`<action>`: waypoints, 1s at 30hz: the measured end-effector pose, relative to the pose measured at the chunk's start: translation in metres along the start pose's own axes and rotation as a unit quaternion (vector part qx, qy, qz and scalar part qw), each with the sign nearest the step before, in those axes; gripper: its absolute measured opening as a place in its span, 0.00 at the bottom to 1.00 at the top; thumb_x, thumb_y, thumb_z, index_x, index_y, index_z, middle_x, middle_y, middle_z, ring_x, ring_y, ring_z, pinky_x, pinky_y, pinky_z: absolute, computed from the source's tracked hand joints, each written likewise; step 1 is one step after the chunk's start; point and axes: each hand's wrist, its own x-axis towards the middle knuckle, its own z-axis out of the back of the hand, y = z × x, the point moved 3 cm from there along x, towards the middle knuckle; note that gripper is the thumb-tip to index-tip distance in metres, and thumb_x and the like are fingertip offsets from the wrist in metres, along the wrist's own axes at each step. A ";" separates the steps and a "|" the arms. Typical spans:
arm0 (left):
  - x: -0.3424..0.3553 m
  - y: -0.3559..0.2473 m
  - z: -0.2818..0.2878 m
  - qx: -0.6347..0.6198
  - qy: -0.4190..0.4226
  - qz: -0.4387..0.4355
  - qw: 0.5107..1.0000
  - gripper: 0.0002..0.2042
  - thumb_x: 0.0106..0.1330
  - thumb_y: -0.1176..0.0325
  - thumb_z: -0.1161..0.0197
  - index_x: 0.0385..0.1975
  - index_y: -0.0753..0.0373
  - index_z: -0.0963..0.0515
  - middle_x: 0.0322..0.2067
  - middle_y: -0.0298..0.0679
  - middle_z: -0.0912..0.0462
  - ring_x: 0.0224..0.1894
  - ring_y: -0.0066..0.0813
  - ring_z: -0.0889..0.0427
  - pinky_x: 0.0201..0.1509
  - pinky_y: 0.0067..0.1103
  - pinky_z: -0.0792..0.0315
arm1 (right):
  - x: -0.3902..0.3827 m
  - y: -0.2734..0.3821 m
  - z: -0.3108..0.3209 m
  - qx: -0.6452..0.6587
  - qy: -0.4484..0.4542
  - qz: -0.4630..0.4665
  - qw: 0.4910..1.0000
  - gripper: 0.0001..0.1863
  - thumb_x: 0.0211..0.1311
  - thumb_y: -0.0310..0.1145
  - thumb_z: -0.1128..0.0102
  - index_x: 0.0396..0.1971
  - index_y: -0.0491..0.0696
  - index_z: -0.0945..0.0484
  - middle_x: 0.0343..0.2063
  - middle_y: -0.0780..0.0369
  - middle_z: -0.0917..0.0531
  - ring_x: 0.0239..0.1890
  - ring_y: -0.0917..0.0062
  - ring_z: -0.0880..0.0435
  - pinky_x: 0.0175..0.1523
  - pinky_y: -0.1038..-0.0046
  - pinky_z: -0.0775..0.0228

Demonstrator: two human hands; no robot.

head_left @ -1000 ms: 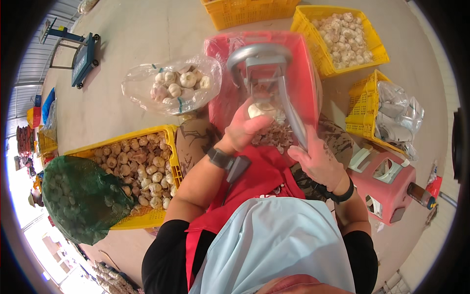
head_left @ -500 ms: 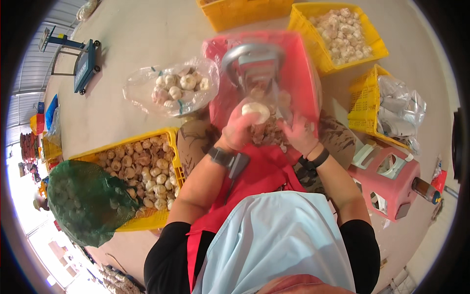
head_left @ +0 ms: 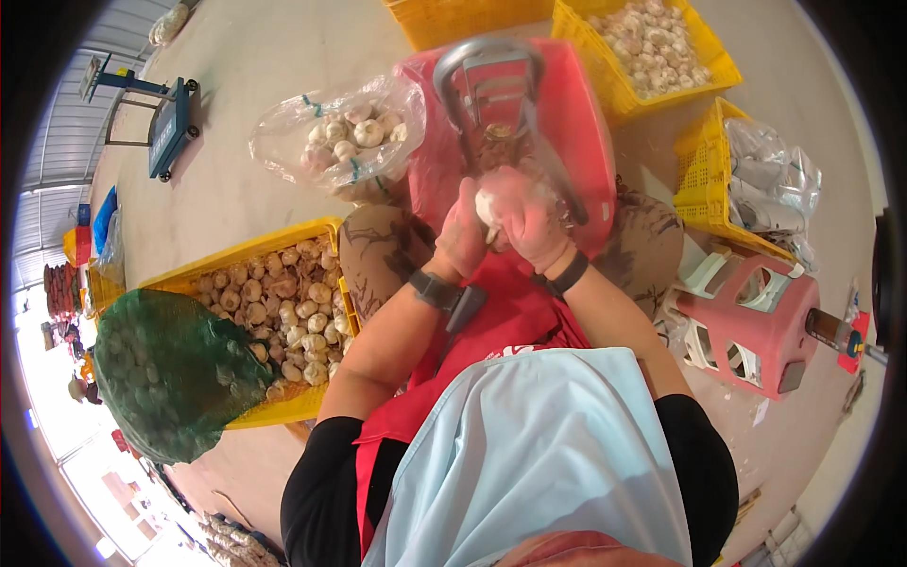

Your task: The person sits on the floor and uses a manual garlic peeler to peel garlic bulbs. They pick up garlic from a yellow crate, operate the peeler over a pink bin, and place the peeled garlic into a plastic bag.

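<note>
A white garlic bulb [head_left: 486, 210] is between my hands over the near end of a pink bin [head_left: 581, 142]. My left hand [head_left: 461, 233] grips it from the left; my right hand [head_left: 526, 219], blurred, closes over its right side. A grey lever tool [head_left: 487, 52] with an arched top stands in the bin behind my hands, its long handle just right of my right hand. Loose skins lie inside, partly hidden. Left of the bin, a clear plastic bag [head_left: 283, 142] holds several bulbs [head_left: 368, 133].
A yellow crate [head_left: 312, 409] of garlic, partly covered by a green mesh sack [head_left: 156, 378], is at left. Other yellow crates [head_left: 614, 106] stand ahead and right, one with silvery packages [head_left: 770, 180]. A pink stool [head_left: 756, 340] lies right; a wheeled scale [head_left: 168, 128] stands far left.
My right hand has left the tool's handle and moved left and up to the bulb. My left hand still holds the bulb, now more upright beside the right.
</note>
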 end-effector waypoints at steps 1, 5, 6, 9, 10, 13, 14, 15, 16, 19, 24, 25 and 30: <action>-0.002 0.005 -0.002 -0.154 0.009 0.082 0.985 0.20 0.68 0.65 0.42 0.56 0.65 0.35 0.38 0.40 0.21 0.36 0.31 0.20 0.40 0.24 0.26 | -0.001 -0.002 -0.002 0.044 -0.017 -0.052 0.998 0.13 0.66 0.33 0.47 0.45 0.40 0.28 0.40 0.53 0.18 0.42 0.61 0.18 0.59 0.60 0.32; -0.005 -0.002 -0.009 -0.542 0.036 0.302 0.784 0.17 0.69 0.59 0.40 0.51 0.63 0.28 0.36 0.33 0.21 0.33 0.21 0.22 0.35 0.18 0.28 | -0.004 -0.011 -0.005 0.174 -0.036 -0.208 0.962 0.08 0.68 0.27 0.53 0.42 0.40 0.28 0.43 0.56 0.20 0.46 0.70 0.20 0.56 0.69 0.31; -0.005 -0.006 -0.005 -0.512 0.035 0.302 0.803 0.18 0.68 0.59 0.38 0.50 0.64 0.27 0.35 0.33 0.20 0.33 0.21 0.22 0.35 0.18 0.28 | -0.001 -0.011 -0.009 0.250 -0.046 -0.200 0.946 0.09 0.67 0.25 0.53 0.44 0.40 0.28 0.45 0.56 0.21 0.47 0.69 0.21 0.56 0.70 0.31; -0.008 -0.001 0.005 -0.444 0.004 0.347 0.826 0.15 0.65 0.63 0.34 0.45 0.64 0.24 0.32 0.33 0.20 0.31 0.21 0.22 0.34 0.20 0.26 | -0.003 -0.001 -0.004 0.143 0.033 -0.132 0.980 0.17 0.64 0.20 0.50 0.52 0.42 0.29 0.51 0.58 0.25 0.51 0.72 0.24 0.59 0.72 0.33; -0.010 0.001 0.006 -0.424 -0.002 0.346 0.837 0.14 0.64 0.65 0.34 0.44 0.65 0.23 0.32 0.33 0.20 0.31 0.21 0.22 0.34 0.21 0.25 | -0.007 -0.003 -0.006 0.178 0.051 -0.182 0.966 0.19 0.63 0.20 0.49 0.54 0.42 0.30 0.51 0.58 0.25 0.51 0.72 0.24 0.59 0.72 0.33; -0.013 0.007 0.011 -0.388 -0.017 0.411 0.825 0.11 0.64 0.71 0.35 0.43 0.67 0.23 0.33 0.35 0.19 0.35 0.24 0.20 0.39 0.23 0.23 | -0.012 -0.015 0.005 0.142 0.016 -0.194 0.971 0.18 0.67 0.25 0.49 0.57 0.42 0.32 0.50 0.59 0.26 0.48 0.76 0.23 0.52 0.75 0.27; -0.016 0.016 0.010 -0.374 -0.023 0.415 0.829 0.13 0.63 0.73 0.36 0.46 0.67 0.24 0.36 0.36 0.20 0.38 0.26 0.20 0.42 0.23 0.22 | -0.022 -0.032 0.001 0.207 -0.021 -0.266 0.941 0.18 0.68 0.26 0.49 0.57 0.43 0.32 0.50 0.58 0.26 0.46 0.76 0.21 0.49 0.76 0.25; -0.018 0.020 0.010 -0.360 -0.032 0.420 0.832 0.15 0.63 0.74 0.37 0.49 0.68 0.25 0.38 0.37 0.20 0.41 0.28 0.19 0.44 0.24 0.22 | -0.024 -0.034 -0.002 0.271 -0.056 -0.337 0.900 0.18 0.70 0.28 0.50 0.57 0.43 0.32 0.49 0.58 0.25 0.44 0.76 0.20 0.47 0.76 0.23; -0.019 0.022 0.010 -0.201 0.004 0.384 0.901 0.19 0.62 0.76 0.38 0.53 0.68 0.29 0.42 0.39 0.22 0.45 0.29 0.21 0.47 0.24 0.23 | -0.028 -0.032 -0.006 0.350 -0.097 -0.367 0.856 0.17 0.73 0.37 0.54 0.55 0.44 0.31 0.43 0.58 0.22 0.35 0.75 0.16 0.37 0.77 0.19; -0.016 0.013 0.004 -0.026 0.089 0.289 0.953 0.32 0.58 0.81 0.40 0.65 0.68 0.41 0.54 0.42 0.29 0.53 0.32 0.25 0.55 0.26 0.26 | -0.032 -0.018 -0.006 0.517 -0.093 -0.478 0.705 0.19 0.75 0.44 0.60 0.52 0.45 0.30 0.37 0.58 0.19 0.29 0.75 0.15 0.29 0.76 0.20; -0.008 -0.001 -0.005 -0.441 0.143 0.268 0.844 0.42 0.57 0.79 0.39 0.72 0.63 0.55 0.61 0.40 0.35 0.57 0.32 0.28 0.62 0.27 0.34 | -0.036 -0.017 0.002 0.291 -0.054 -0.521 0.801 0.19 0.74 0.42 0.62 0.42 0.43 0.26 0.34 0.58 0.18 0.26 0.73 0.17 0.26 0.74 0.24; -0.007 -0.003 -0.005 -0.451 0.148 0.249 0.845 0.42 0.58 0.78 0.39 0.72 0.63 0.55 0.61 0.39 0.34 0.57 0.31 0.28 0.63 0.28 0.34 | -0.031 -0.013 0.008 0.237 -0.038 -0.524 0.817 0.17 0.74 0.40 0.60 0.40 0.43 0.26 0.34 0.58 0.18 0.26 0.72 0.17 0.27 0.73 0.24; -0.006 0.001 -0.007 -0.559 0.068 0.267 0.782 0.32 0.63 0.70 0.39 0.67 0.61 0.43 0.52 0.38 0.27 0.49 0.29 0.27 0.54 0.27 0.31 | -0.036 -0.020 0.006 0.054 -0.061 -0.332 0.940 0.09 0.68 0.29 0.54 0.40 0.43 0.25 0.31 0.54 0.19 0.35 0.61 0.19 0.41 0.65 0.27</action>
